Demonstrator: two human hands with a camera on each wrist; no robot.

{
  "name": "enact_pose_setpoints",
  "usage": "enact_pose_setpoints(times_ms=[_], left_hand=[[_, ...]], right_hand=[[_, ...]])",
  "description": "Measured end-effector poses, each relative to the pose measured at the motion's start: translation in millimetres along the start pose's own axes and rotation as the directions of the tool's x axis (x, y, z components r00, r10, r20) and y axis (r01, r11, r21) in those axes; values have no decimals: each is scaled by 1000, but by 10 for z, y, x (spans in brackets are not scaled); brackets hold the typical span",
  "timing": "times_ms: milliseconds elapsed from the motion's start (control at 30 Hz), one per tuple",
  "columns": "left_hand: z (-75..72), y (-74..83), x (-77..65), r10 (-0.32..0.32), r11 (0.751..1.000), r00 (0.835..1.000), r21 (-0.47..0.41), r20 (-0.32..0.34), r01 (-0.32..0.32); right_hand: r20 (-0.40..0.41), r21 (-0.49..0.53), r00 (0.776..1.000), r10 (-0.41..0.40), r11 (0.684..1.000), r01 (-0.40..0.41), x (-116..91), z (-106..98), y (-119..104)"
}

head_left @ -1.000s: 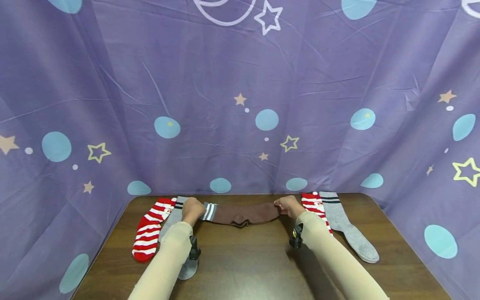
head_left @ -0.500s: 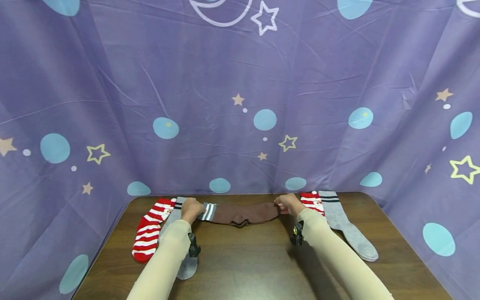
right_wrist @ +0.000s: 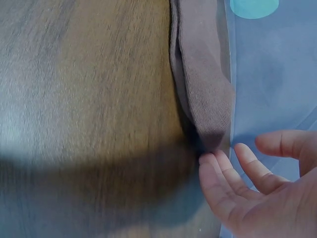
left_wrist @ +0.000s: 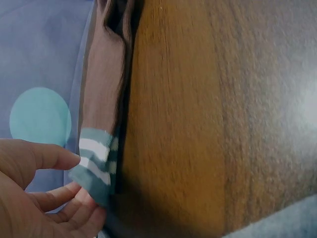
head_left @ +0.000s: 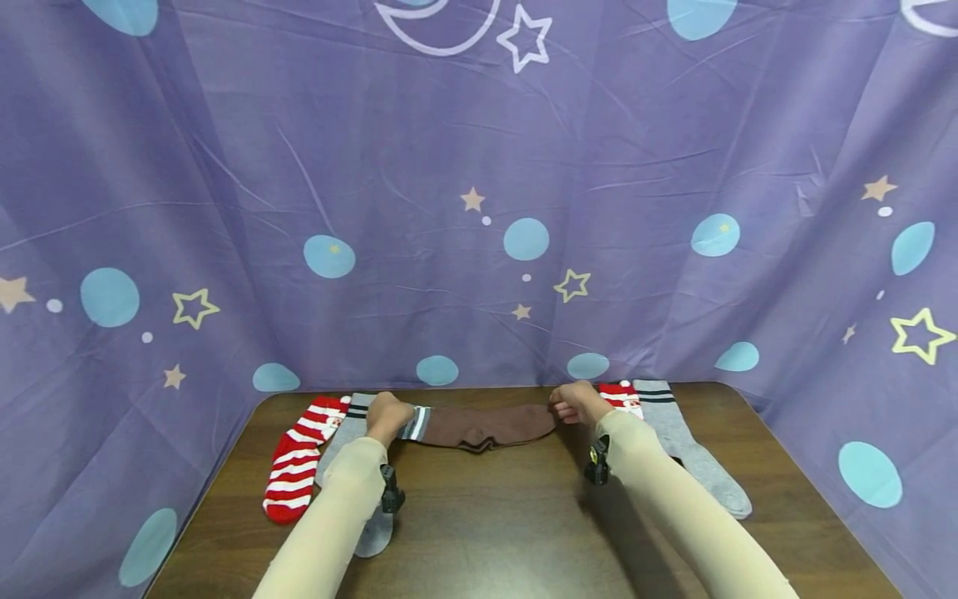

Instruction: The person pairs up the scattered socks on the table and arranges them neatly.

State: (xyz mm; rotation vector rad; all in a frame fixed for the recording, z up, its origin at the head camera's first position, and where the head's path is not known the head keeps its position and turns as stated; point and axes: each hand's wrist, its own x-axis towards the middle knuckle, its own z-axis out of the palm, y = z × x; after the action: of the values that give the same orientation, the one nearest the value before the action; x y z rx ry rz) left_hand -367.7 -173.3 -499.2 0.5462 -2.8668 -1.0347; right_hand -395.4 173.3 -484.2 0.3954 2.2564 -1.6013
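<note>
A brown sock (head_left: 494, 426) with a grey-blue, white-striped cuff (left_wrist: 96, 156) lies sideways along the table's far edge. It shows more than one layer; I cannot tell if it is a pair. My left hand (head_left: 387, 416) pinches the cuff between thumb and fingers, as the left wrist view shows. At the toe end (right_wrist: 213, 131), my right hand (head_left: 578, 403) has its fingers extended, two fingertips against or just beside the toe. The right thumb (right_wrist: 280, 143) stands apart from the fabric.
On the left lie a red-and-white striped sock (head_left: 292, 470) and a grey sock (head_left: 374, 537), partly under my left arm. Another red-and-white sock (head_left: 618, 398) and grey sock (head_left: 659, 416) lie right, partly behind my right sleeve. A purple curtain (head_left: 449, 316) stands behind the wooden table (head_left: 486, 524).
My right hand has loosened from the sock's toe and shifted slightly, its sleeve now covering more of the right-hand socks. The left hand and brown sock have barely moved.
</note>
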Motion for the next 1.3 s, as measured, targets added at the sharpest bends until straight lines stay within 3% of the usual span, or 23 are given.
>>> enact_pose_setpoints(times_ms=[367,567,700,867,1067,1200,1300], left_hand=[[32,153,-88,2,1000,1000,28,12,-2],[104,339,-147,-2,999,1000,51,6,2],[165,506,-239,41,999,999,17,-34,-41],[300,720,-358,121,989,988,-79,-95,-129],[522,997,-531,162,952,983,-250,-90,-180],[648,1175,-664,154,923,988,-352,-28,-154],[734,1286,-758,150,895,987,-432,65,-108]], right_hand=[[-2,-62,1000,-16,998,16,-46,-167,-55],[-3,-103,999,-41,994,41,-182,-322,-138],[5,-127,998,-59,990,59,-249,-435,-179],[12,-152,996,-91,984,92,-313,-600,-208],[35,-186,994,-105,976,109,-357,-813,-194],[32,-216,995,-92,972,97,-367,-944,-164],[28,-235,996,-86,968,90,-379,-1042,-120]])
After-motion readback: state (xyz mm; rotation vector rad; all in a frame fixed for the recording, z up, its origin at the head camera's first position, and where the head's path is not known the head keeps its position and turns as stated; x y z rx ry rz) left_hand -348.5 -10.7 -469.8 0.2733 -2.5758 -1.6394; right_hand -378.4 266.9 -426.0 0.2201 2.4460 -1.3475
